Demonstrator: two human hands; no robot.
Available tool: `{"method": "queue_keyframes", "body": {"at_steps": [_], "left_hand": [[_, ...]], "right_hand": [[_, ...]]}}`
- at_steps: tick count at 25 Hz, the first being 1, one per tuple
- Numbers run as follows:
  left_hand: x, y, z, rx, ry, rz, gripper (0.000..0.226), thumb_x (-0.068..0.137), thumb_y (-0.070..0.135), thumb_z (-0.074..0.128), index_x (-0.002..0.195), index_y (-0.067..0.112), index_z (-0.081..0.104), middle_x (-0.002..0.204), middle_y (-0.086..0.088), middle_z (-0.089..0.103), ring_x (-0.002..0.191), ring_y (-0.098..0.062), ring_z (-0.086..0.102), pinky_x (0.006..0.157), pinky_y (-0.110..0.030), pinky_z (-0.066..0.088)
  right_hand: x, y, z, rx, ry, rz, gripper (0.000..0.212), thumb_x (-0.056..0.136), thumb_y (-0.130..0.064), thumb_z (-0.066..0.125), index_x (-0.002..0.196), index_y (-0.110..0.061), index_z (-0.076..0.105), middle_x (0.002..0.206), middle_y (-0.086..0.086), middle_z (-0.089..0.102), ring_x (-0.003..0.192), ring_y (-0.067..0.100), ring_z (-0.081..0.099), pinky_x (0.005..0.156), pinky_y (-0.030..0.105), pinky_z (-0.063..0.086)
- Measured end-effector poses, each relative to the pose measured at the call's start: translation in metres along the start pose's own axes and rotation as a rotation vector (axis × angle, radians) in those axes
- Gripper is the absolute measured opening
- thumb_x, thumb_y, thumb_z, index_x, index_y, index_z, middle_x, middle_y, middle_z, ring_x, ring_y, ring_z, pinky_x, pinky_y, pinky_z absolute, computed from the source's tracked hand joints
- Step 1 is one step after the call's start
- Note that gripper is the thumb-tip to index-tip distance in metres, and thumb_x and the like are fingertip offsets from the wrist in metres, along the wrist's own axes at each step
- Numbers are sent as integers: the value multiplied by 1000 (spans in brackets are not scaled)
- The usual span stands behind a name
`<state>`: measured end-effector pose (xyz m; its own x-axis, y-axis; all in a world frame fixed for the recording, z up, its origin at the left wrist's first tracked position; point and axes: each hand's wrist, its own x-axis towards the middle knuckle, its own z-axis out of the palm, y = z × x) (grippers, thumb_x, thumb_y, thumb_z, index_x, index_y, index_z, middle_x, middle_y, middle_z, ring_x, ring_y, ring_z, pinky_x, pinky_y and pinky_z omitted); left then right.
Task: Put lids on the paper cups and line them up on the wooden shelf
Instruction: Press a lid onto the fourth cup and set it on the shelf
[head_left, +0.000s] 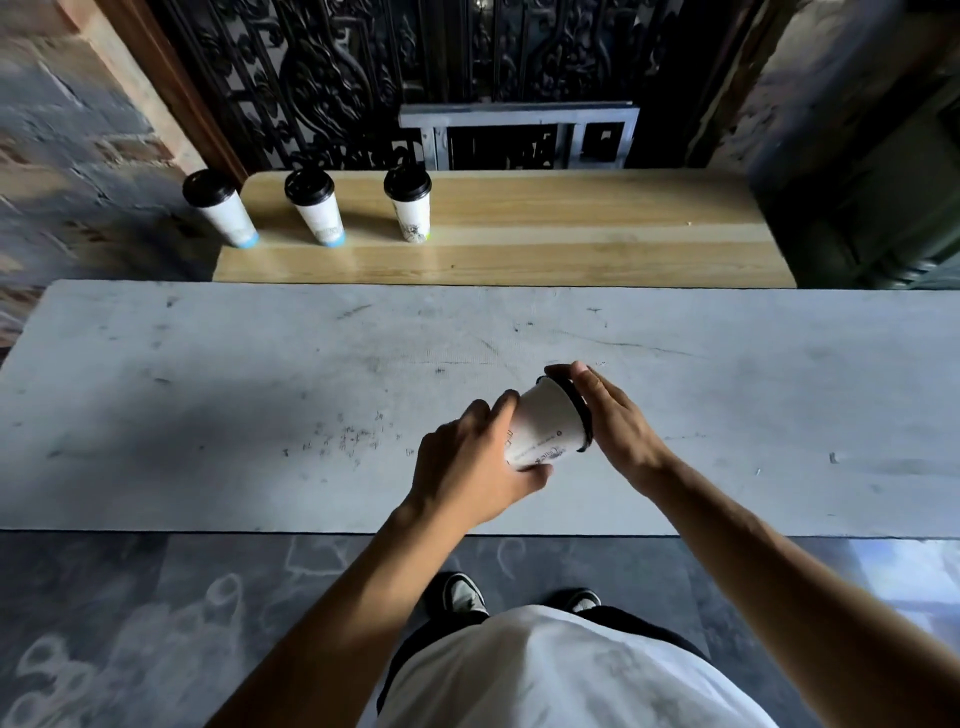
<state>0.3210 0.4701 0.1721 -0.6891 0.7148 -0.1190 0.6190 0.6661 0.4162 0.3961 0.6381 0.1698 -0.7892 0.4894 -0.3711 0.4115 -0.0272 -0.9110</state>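
Note:
Above the grey table (260, 405) I hold a white paper cup (545, 426), tilted with its mouth to the right. My left hand (467, 467) grips its lower body. A black lid (579, 413) sits on the mouth, and my right hand (613, 421) presses on it with the fingers curled over the rim. Three lidded white cups stand in a row at the left end of the wooden shelf (571, 234): the first cup (221, 208), the second cup (316, 208), the third cup (409, 205).
Right of the third cup the wooden shelf is bare wood. Behind it stand a dark ornate iron grille (363, 78) and a metal frame (519, 135). A brick wall (78, 130) lies to the left. My shoes (462, 592) show below the table edge.

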Motion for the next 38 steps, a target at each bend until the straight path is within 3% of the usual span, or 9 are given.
{"method": "queue_keyframes", "body": {"at_steps": [7,15,19,23,26,28,32,35,38], "left_hand": [[-6,14,-13,106,34,3,78,77,65,65,139,26,39,110,-3,63,94,-33,70,71,-35,48],[-1,17,-12,98,-21,-23,65,72,59,69,123,24,46,100,-2,63,85,-34,70,66,-34,46],[-4,13,-6,-48,-7,-94,58,70,64,68,110,28,49,97,1,66,86,-32,69,70,-36,53],[-8,8,-7,-410,-59,-245,50,84,73,57,110,30,55,99,4,72,92,-26,68,75,-36,53],[-4,11,-9,-721,-33,-371,45,99,63,41,114,25,60,102,3,68,104,-24,67,71,-27,47],[-3,17,-6,-919,-16,-457,42,104,57,37,115,26,62,108,2,68,101,-17,67,74,-25,51],[-1,31,-10,-1363,-96,-758,34,104,43,45,108,20,71,100,-11,76,94,-32,73,90,-60,59],[0,26,-10,-1224,-84,-676,31,101,38,44,101,20,70,93,-8,73,89,-25,69,88,-46,56],[-2,17,-5,-939,-18,-490,40,81,58,46,115,44,63,115,-12,66,98,-25,68,91,-50,59]], "right_hand": [[-4,2,18,197,56,20,38,101,-39,40,111,-27,75,112,-2,73,95,14,60,66,27,43],[-5,2,18,81,33,-20,41,106,-32,34,110,-29,75,112,-4,73,95,13,63,72,27,46],[3,-1,14,-3,-19,22,43,99,-53,37,110,-36,75,115,-6,74,108,20,66,89,38,52],[1,1,12,478,-96,81,58,106,-53,25,134,-22,65,134,4,71,126,20,63,104,34,46],[-5,1,12,868,-31,77,44,108,-28,31,135,-8,59,137,13,63,114,25,63,97,33,49],[-8,5,17,857,-67,84,38,104,-14,37,137,-11,56,124,17,62,91,26,65,84,34,52],[-14,10,24,738,-196,133,52,98,-17,47,146,-38,46,109,20,64,79,27,62,68,35,53],[-16,13,22,789,-197,119,50,99,-24,50,147,-35,48,117,21,62,84,27,61,74,38,53],[-21,10,20,860,-187,117,45,106,-16,42,150,-26,45,117,23,63,81,26,70,67,37,60]]}}
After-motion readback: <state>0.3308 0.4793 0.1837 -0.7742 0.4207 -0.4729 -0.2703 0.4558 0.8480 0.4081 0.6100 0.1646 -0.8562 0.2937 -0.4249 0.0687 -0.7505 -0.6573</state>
